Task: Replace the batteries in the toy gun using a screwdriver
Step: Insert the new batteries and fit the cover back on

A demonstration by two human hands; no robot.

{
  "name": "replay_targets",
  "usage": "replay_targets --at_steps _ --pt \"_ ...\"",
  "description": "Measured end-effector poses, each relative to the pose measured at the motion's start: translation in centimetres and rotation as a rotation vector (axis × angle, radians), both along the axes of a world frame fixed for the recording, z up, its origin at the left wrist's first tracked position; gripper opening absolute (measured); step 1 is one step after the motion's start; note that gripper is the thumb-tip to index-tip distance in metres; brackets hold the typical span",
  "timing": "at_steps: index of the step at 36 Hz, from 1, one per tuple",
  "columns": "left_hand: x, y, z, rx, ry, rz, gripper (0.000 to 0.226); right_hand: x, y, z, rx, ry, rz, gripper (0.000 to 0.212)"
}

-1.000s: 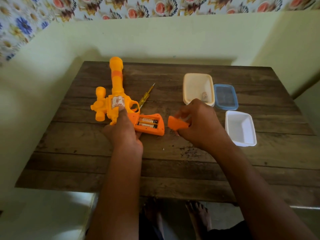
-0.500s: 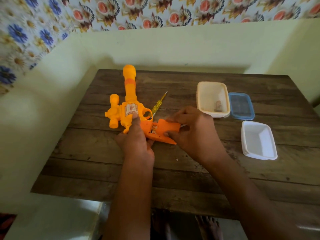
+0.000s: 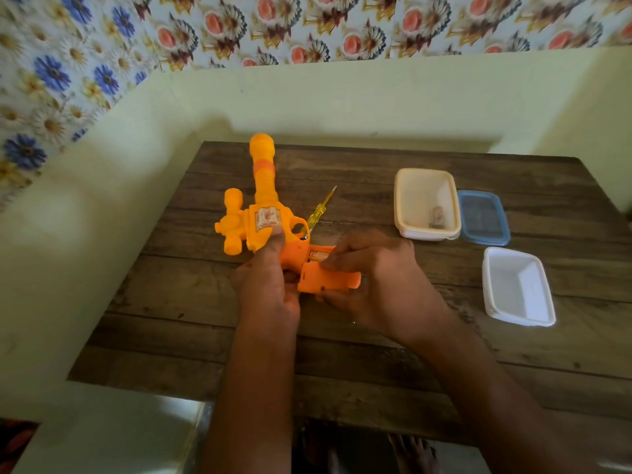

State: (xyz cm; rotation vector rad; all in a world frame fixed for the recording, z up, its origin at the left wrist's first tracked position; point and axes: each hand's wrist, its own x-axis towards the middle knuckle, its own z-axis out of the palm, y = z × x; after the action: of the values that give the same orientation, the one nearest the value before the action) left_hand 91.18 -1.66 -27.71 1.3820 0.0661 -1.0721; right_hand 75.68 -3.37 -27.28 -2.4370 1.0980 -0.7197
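Left grip (image 3: 270,292) holds the orange plastic toy gun (image 3: 263,213), right grip (image 3: 372,278) pinches the flat orange battery cover (image 3: 328,280) into place; screwing down likely comes next.

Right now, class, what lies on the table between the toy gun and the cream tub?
In the head view, the yellow-handled screwdriver, beside the toy gun; then bare table up to the cream tub.

Left hand (image 3: 270,289) curled gripping, right hand (image 3: 376,282) pinching, forearms converging
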Motion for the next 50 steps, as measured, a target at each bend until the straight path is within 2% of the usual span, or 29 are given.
replay_targets --at_steps 5,9,13,16,21,26,30,32,36,39,41,45,50 --pt "0.2 -0.1 -0.1 0.007 -0.008 -0.031 0.029 0.6 0.8 0.1 -0.06 0.062 -0.034 0.035" --pt "0.3 -0.1 -0.1 -0.002 0.005 -0.013 0.045 0.9 1.1 -0.2 -0.114 0.086 -0.082 0.033" --pt "0.0 0.3 0.3 -0.041 0.03 -0.027 0.04 1.0 1.0 -0.4 -0.091 0.061 -0.108 0.036" --pt "0.0 0.5 0.3 -0.082 0.035 -0.033 0.048 1.0 0.9 -0.2 -0.021 0.026 -0.141 0.036" --pt "-0.1 0.4 0.4 -0.089 0.015 -0.017 0.052 1.5 0.2 -0.7 0.032 -0.169 -0.167 0.036" --pt "-0.3 0.3 0.3 -0.077 0.015 -0.024 0.051 2.0 0.0 -0.4 0.076 -0.16 -0.21 0.032" --pt "-0.5 0.4 0.5 -0.047 0.039 0.0 0.055 2.4 -0.1 0.0 0.151 -0.076 -0.214 0.036" --pt "-0.2 0.4 0.5 -0.039 0.032 -0.007 0.049 2.0 0.0 0.3 0.172 -0.066 -0.195 0.04" --pt "0.2 0.3 0.8 -0.056 0.074 -0.007 0.037 0.5 -0.1 0.9 0.116 -0.144 -0.168 0.054" --pt "0.5 0.2 0.8 -0.056 0.045 0.005 0.043 -1.0 -0.1 1.2 0.129 -0.185 -0.193 0.034" --pt "0.7 0.2 0.9 -0.052 0.049 0.025 0.047 -2.3 -0.2 1.3 0.209 -0.125 -0.162 0.024" --pt "0.8 0.1 1.4 -0.046 0.052 0.023 0.051 -3.9 0.0 1.1 0.429 -0.012 0.043 0.014" --pt "0.5 0.3 1.6 -0.031 0.051 0.034 0.049 -3.8 -0.2 0.2 0.493 0.05 0.166 0.025"
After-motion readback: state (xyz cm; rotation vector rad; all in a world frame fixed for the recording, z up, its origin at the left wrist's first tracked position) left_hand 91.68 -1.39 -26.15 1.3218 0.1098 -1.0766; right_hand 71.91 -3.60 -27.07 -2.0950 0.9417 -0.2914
